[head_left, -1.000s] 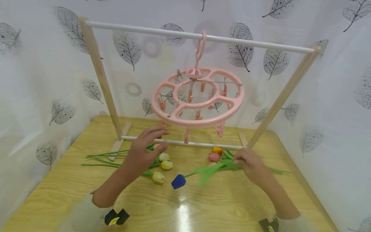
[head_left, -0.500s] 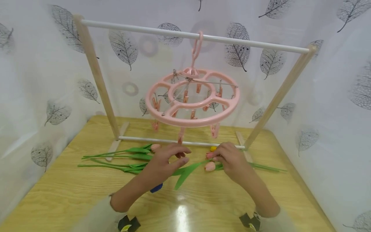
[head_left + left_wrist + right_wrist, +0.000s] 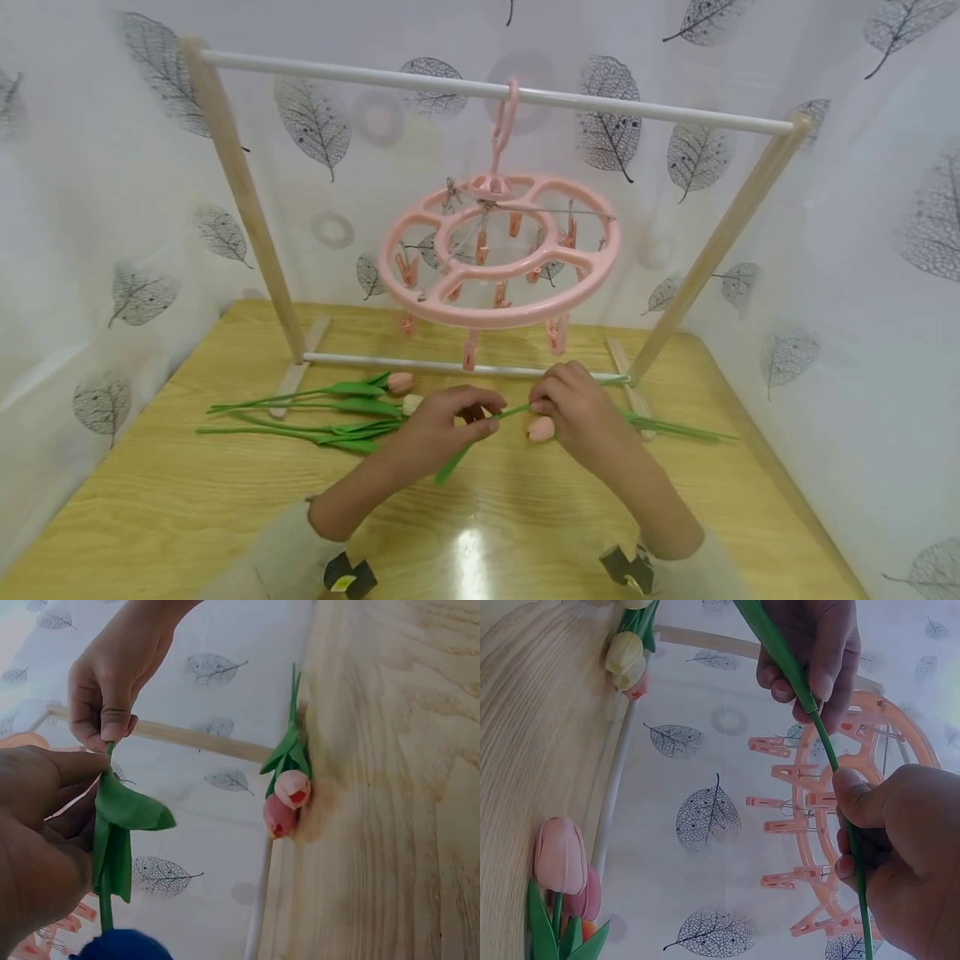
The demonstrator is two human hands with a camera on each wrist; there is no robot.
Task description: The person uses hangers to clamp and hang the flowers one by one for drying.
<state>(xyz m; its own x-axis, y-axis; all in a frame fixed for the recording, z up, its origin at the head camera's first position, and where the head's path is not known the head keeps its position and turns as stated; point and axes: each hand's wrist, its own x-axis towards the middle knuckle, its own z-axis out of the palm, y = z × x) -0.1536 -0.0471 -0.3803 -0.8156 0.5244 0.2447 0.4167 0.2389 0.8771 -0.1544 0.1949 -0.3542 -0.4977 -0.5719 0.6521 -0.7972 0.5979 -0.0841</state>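
Between my two hands runs the green stem [image 3: 826, 742] of an artificial blue tulip [image 3: 124, 948]. My left hand [image 3: 441, 423] pinches it just by the leaves [image 3: 131, 806], thumb and fingers on either side. Further along, my right hand [image 3: 577, 408] grips the bare stem with thumb and curled fingers. The bloom points down in the left wrist view; in the head view my left hand hides it. A pale pink tulip [image 3: 541, 429] lies on the table beside my right hand. Other tulips [image 3: 360, 408] with pink and cream heads lie left of my left hand.
A pink round clip hanger [image 3: 498, 317] hangs from the white top bar [image 3: 360, 77] of a wooden-legged stand, its clothespins dangling above my hands. The stand's lower white bar [image 3: 397, 362] runs behind the flowers on the wooden table [image 3: 420, 533]. Leaf-patterned sheeting [image 3: 825, 250] surrounds the table.
My right hand has moved left with the blue tulip, and my left hand has come right and down to take its stem. The bloom has passed behind my left hand.
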